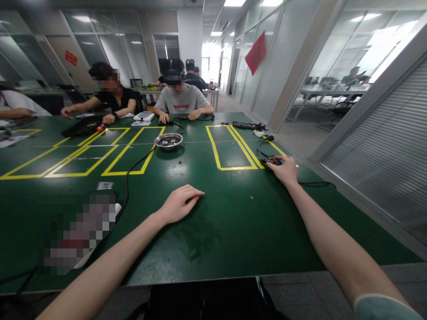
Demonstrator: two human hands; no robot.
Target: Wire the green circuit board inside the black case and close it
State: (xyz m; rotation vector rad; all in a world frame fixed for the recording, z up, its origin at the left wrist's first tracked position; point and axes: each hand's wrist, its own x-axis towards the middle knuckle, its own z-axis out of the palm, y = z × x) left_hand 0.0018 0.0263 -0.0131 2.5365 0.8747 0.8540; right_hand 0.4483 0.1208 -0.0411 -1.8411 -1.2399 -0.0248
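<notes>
Pinching: right hand [287, 170], thumb and fingers on dark device [272, 160], at table's [227, 222] right side. Left hand [181, 203]: holding nothing, thumb apart from fingers. Adjoining: cable [259, 146], curved; yellow tape [237, 169]. Farther: metal dish [169, 148]. Handling, as judged: light edge grip, cable slack, left hand best for steadying.

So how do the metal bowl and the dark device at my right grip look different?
The metal bowl is shiny silver; the dark device is mostly black. The metal bowl stands untouched, while the dark device sits between the thumb and fingers of the right grip. The metal bowl is round and open-topped; the dark device's outline is partly hidden.
</notes>
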